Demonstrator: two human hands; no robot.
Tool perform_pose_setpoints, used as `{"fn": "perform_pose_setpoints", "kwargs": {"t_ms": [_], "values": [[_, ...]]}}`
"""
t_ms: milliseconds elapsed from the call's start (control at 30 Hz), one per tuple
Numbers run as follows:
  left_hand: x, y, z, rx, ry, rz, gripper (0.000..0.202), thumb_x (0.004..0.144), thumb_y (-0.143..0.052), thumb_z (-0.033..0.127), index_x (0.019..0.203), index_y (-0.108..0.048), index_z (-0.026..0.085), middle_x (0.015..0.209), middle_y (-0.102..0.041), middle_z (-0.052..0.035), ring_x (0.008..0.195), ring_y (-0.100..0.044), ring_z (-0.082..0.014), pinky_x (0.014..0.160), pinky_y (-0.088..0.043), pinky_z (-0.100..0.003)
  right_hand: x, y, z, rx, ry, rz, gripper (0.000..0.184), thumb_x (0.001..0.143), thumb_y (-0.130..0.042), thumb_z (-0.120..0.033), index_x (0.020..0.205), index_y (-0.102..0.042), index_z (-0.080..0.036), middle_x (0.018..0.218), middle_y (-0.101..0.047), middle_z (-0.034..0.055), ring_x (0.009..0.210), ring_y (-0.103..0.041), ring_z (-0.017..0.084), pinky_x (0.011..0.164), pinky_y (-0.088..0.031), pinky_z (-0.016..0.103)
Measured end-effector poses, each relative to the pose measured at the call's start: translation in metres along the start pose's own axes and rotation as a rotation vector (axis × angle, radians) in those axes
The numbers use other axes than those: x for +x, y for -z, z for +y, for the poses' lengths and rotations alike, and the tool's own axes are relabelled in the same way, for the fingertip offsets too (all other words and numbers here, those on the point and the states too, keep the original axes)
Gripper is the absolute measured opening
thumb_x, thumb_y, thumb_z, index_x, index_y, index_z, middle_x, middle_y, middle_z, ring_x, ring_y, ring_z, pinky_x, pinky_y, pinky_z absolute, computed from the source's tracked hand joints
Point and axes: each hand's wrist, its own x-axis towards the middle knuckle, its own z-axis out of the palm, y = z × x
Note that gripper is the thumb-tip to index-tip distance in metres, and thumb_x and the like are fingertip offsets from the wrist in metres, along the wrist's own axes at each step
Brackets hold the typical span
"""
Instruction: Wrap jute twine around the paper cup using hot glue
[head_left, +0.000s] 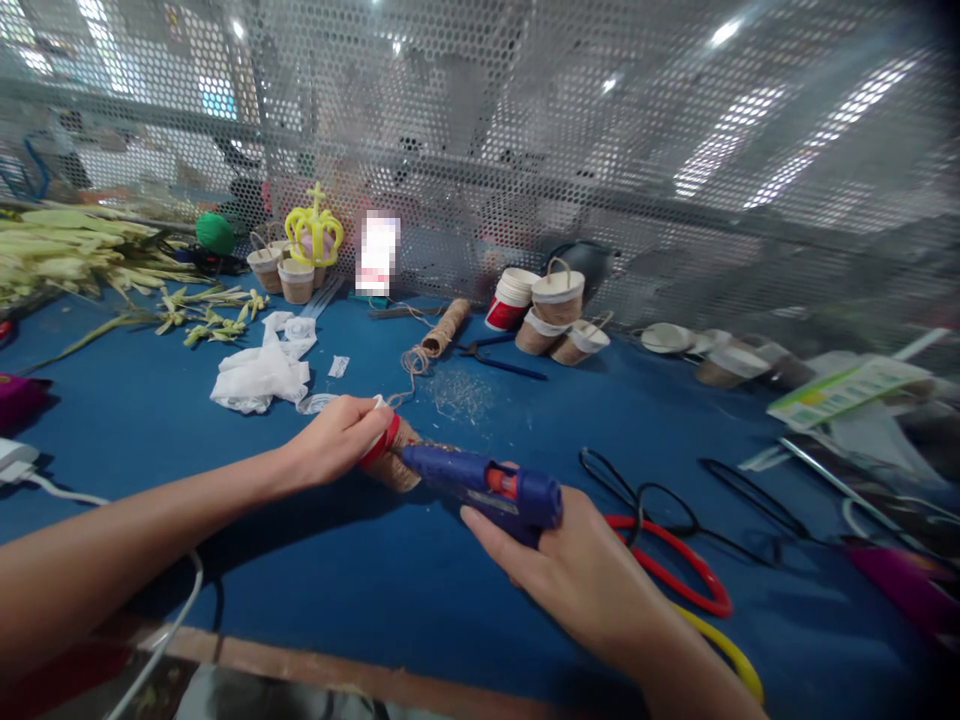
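My left hand (337, 436) is closed around the upper part of a small paper cup (393, 468), tilted on its side just above or on the table. A red band shows near its rim, and tan twine covers the lower wall. In my right hand (566, 565) is a blue hot glue gun (469, 478), gripped by its handle. Its nozzle points left and meets or almost meets the twine-covered side of the cup; contact is hard to make out. From the cup, a loose strand of twine (412, 385) runs back to a twine roll (448, 328).
Pliers (501, 362), stacked cups (514, 296) and twine-wrapped cups (559, 300) stand behind. White crumpled fabric (262, 376) lies left. Black cords (660, 505) and a red ring (694, 575) lie right. A perforated metal screen (465, 130) borders the blue table (315, 560).
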Motion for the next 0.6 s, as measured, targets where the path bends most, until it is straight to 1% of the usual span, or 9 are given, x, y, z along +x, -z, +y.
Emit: {"fn": "perform_pose_setpoints", "kwargs": {"t_ms": [67,133,233,300,367,433,600], "values": [[0.0,-0.0001,0.0001,-0.002,-0.002,-0.001,0.042,0.08,-0.034,0.036,0.078,-0.065,0.008,0.073,-0.066,-0.0072,0.062,-0.057,-0.015,0.058,-0.043,-0.025,0.0006,0.0,0.0003,-0.007,0.016,0.01,0.014,0.073,-0.052,-0.028,0.066,-0.053,-0.017,0.058,-0.057,0.0008,0.051,-0.047,0.012,0.049,-0.042,0.023],[-0.0005,0.0,0.0,0.019,-0.02,0.01,0.04,0.08,-0.035,0.035,0.076,-0.064,0.009,0.065,-0.062,-0.0038,0.057,-0.052,-0.0124,0.054,-0.04,-0.022,0.001,0.0004,0.0005,-0.013,0.009,0.032,0.013,0.073,-0.053,-0.028,0.065,-0.052,-0.017,0.056,-0.056,-0.0002,0.049,-0.047,0.011,0.048,-0.042,0.023],[-0.0016,0.0,-0.001,0.081,-0.059,0.036,0.038,0.08,-0.036,0.035,0.067,-0.06,0.009,0.054,-0.048,0.0021,0.05,-0.039,-0.0086,0.047,-0.031,-0.02,0.0012,0.0016,0.0013,-0.002,-0.047,0.037,0.017,0.073,-0.053,-0.031,0.064,-0.05,-0.018,0.048,-0.051,-0.0027,0.043,-0.045,0.01,0.043,-0.04,0.022],[-0.0022,-0.0001,-0.0028,0.119,-0.074,0.043,0.039,0.08,-0.035,0.037,0.062,-0.055,0.009,0.051,-0.039,0.0039,0.048,-0.032,-0.0076,0.045,-0.025,-0.02,0.0015,0.0026,0.0024,0.007,-0.065,0.025,0.019,0.074,-0.052,-0.033,0.062,-0.049,-0.018,0.043,-0.048,-0.0042,0.039,-0.044,0.01,0.041,-0.039,0.022],[-0.0025,-0.0002,-0.0051,0.146,-0.08,0.042,0.041,0.081,-0.034,0.039,0.059,-0.052,0.01,0.052,-0.033,0.0045,0.049,-0.028,-0.0074,0.044,-0.022,-0.02,0.0024,0.0036,0.0038,0.007,-0.054,0.021,0.021,0.075,-0.052,-0.034,0.061,-0.048,-0.019,0.041,-0.047,-0.0049,0.038,-0.044,0.009,0.042,-0.039,0.022],[-0.0027,0.0001,-0.0073,0.159,-0.099,0.031,0.041,0.082,-0.032,0.041,0.059,-0.049,0.011,0.053,-0.031,0.0045,0.05,-0.027,-0.0076,0.045,-0.022,-0.02,0.0036,0.0045,0.0049,0.014,-0.046,0.016,0.022,0.075,-0.052,-0.034,0.061,-0.048,-0.019,0.041,-0.046,-0.0052,0.038,-0.044,0.009,0.042,-0.039,0.022],[-0.0037,0.0017,-0.0097,0.19,-0.143,0.01,0.042,0.083,-0.03,0.043,0.058,-0.045,0.012,0.055,-0.03,0.0043,0.051,-0.026,-0.0077,0.046,-0.023,-0.02,0.0045,0.0056,0.0043,0.059,-0.088,-0.008,0.022,0.075,-0.051,-0.036,0.062,-0.049,-0.018,0.041,-0.046,-0.005,0.038,-0.044,0.01,0.041,-0.039,0.022]]}}
